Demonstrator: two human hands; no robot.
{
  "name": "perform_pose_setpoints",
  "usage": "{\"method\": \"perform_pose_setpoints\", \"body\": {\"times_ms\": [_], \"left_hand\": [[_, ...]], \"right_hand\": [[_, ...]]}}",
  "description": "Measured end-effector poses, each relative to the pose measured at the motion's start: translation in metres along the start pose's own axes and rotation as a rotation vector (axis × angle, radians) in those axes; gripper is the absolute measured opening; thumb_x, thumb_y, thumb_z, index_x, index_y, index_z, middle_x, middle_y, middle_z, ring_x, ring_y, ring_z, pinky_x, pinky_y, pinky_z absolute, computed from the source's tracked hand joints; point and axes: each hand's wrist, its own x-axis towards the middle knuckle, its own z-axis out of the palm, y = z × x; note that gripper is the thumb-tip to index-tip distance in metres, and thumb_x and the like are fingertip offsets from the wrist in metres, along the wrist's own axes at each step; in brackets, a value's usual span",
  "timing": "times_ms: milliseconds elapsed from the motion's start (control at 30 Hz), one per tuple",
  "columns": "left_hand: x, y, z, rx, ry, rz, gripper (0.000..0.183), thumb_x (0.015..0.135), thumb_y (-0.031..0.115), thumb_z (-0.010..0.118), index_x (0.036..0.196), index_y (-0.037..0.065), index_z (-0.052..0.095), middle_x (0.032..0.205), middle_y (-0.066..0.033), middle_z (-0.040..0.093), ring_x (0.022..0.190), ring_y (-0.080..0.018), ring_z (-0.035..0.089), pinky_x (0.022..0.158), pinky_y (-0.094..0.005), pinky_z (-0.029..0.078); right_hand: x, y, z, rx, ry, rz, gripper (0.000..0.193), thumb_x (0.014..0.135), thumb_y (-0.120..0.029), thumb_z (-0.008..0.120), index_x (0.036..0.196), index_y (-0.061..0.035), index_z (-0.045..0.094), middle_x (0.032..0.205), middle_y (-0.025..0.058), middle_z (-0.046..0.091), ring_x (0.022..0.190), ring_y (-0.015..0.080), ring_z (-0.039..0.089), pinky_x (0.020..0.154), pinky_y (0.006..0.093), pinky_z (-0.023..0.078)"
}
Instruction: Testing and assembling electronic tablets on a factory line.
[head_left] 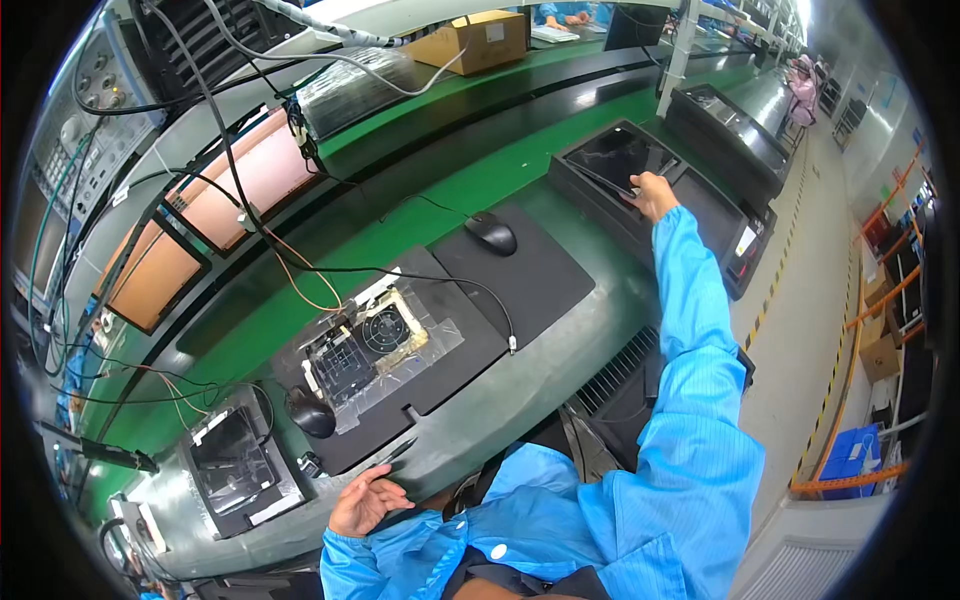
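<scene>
At the far right my right hand (pixel 655 197) is closed on the near edge of a flat dark screen panel (pixel 618 152). The panel lies tilted in a black tray (pixel 590 212), its glossy face up. My left hand (pixel 367 502) is by the bench's near edge, palm partly up, fingers loosely apart and nothing seen in them. Just beyond its thumb is a thin black pen-like tool (pixel 403 451); whether they touch I cannot tell. In front of me, a black foam pad (pixel 455 375) carries a taped fixture with a round fan (pixel 386 329) and a dark circuit board (pixel 343 362).
Two black mice (pixel 491 233) (pixel 311 412) sit on the pads. A cable (pixel 400 270) crosses the fixture. Another dark device (pixel 232 458) stands left. Behind the green bench (pixel 420 235) are pink panels (pixel 255 180), a cardboard box (pixel 468 42) and instruments (pixel 95 130). More trays (pixel 725 140) stand far right.
</scene>
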Motion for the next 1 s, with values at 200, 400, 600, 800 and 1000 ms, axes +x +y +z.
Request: {"method": "perform_pose_setpoints", "body": {"times_ms": [200,400,600,800,1000], "left_hand": [[0.007,0.003,0.001,-0.002,0.016,0.004,0.054,0.106,0.032,0.046,0.146,-0.004,0.039,0.121,-0.0302,0.061,0.112,-0.0446,0.064,0.103,-0.0646,0.044],[0.011,0.006,0.001,0.043,-0.013,0.001,0.052,0.106,0.03,0.046,0.146,-0.003,0.039,0.122,-0.0288,0.062,0.115,-0.0443,0.062,0.104,-0.0575,0.046],[0.004,0.006,0.008,0.093,-0.027,0.021,0.055,0.106,0.032,0.048,0.148,-0.002,0.038,0.124,-0.0266,0.062,0.115,-0.0428,0.062,0.104,-0.0507,0.047],[0.009,0.005,0.008,0.083,0.001,0.019,0.052,0.106,0.031,0.048,0.146,-0.002,0.041,0.122,-0.0272,0.062,0.113,-0.041,0.064,0.103,-0.053,0.048],[0.004,0.008,0.009,0.058,-0.009,0.01,0.053,0.107,0.031,0.047,0.149,0.0,0.038,0.125,-0.0249,0.061,0.116,-0.0376,0.063,0.106,-0.0513,0.046]], "right_hand": [[0.037,0.011,-0.001,-0.639,0.46,-0.136,0.022,0.088,-0.01,0.067,0.095,0.0101,0.065,0.09,0.013,0.065,0.084,0.0292,0.067,0.079,0.0414,0.06],[0.019,-0.016,0.019,-1.458,0.362,-0.138,0.031,0.093,-0.024,0.058,0.102,0.003,0.072,0.103,0.019,0.074,0.087,0.0347,0.073,0.077,0.0422,0.058],[-0.108,0.017,0.145,-1.691,0.31,-1.115,0.03,0.092,-0.033,0.065,0.082,-0.0045,0.069,0.083,0.0157,0.069,0.075,0.0359,0.069,0.068,0.0439,0.056],[-0.161,0.118,0.206,-1.213,-0.299,-1.218,0.053,0.084,-0.035,0.075,0.128,-0.0077,0.062,0.138,0.0201,0.052,0.124,0.0392,0.052,0.104,0.0484,0.042],[-0.157,0.148,0.214,-1.205,-0.204,-1.286,0.051,0.083,-0.028,0.074,0.128,-0.0075,0.063,0.139,0.0213,0.052,0.127,0.04,0.05,0.107,0.0488,0.04]]}}
